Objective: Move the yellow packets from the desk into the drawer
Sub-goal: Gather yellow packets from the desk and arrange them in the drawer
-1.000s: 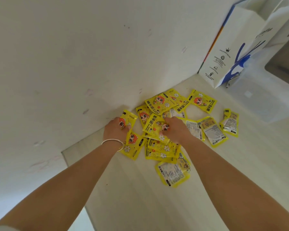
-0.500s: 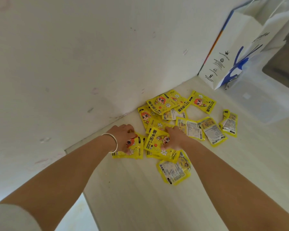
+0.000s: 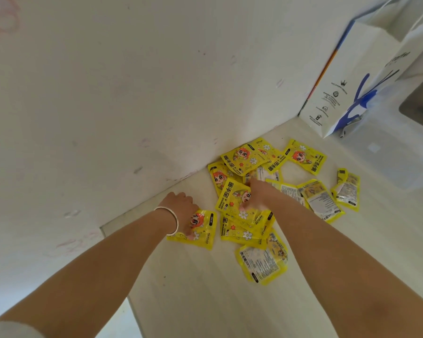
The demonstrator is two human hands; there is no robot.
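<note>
Your left hand grips the near-left packet: fingers curled over its left half, thumb tip showing at the packet's lower edge, so it reads as a pinch. That packet lies flat on the desk, face up (cartoon face visible just right of your knuckles), set slightly apart from the main heap. Silver bangle sits on that wrist.

Your right hand is down on the pile, fingers curled onto the top packet, which is tilted up against your hand with its printed front toward the camera. Thumb presses near its lower right corner. Looks like a grasp on that 1 packet; whether more are caught under the palm I cannot tell.

Under and just below your right hand is a small stack of face-up packets, overlapping. Nearest you lies 1 face-down packet, white label side up, touching the stack's lower edge.

Beyond your right hand more yellow packets overlap near the wall. 1 lone face-up packet sits right of them. 2 face-down ones lie right of your forearm, and another folded one is farther right.

All packets in view are on the desk. No drawer shows in this frame.

A white paper bag with blue print stands at the desk's far right corner, against the wall.
</note>
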